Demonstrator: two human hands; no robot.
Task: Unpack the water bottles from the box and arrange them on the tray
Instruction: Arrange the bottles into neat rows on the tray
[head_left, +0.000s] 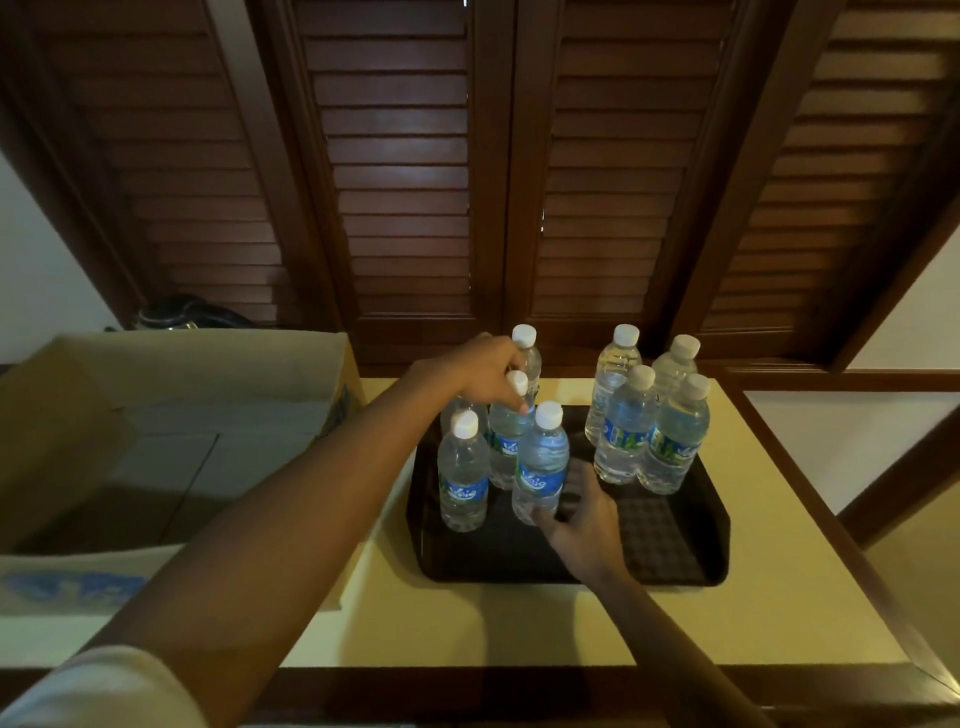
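Black and textured, the plastic tray (670, 551) lies on the pale yellow table (467, 623) and carries clear plastic water bottles with white caps and blue labels in two clusters: a right group of four (649, 415) standing close together, and a left group of what looks like five, though the one furthest back on the left is mostly hidden behind the wrist. The left hand (478, 371) reaches over the left cluster and pinches the neck of the middle bottle (511, 441) just under its cap. The right hand (582, 514) curls its fingers round the base of the front bottle (540, 467), which leans slightly.

Risk lies mostly in the crowding. Bottles in the left cluster touch or nearly touch, so a nudge from the left wrist or forearm could topple a neighbour, perhaps the front-left bottle (462, 473), and start a chain. The leaning bottle could tip if let go before its base sits flat.

To the left, the open brown cardboard box (171, 395) sits partly on the table, just beside the tray; no bottles show inside it, so unpacking seems close to done. Dark wooden louvred shutters (405, 182) stand behind, and the near half of the tray offers room.
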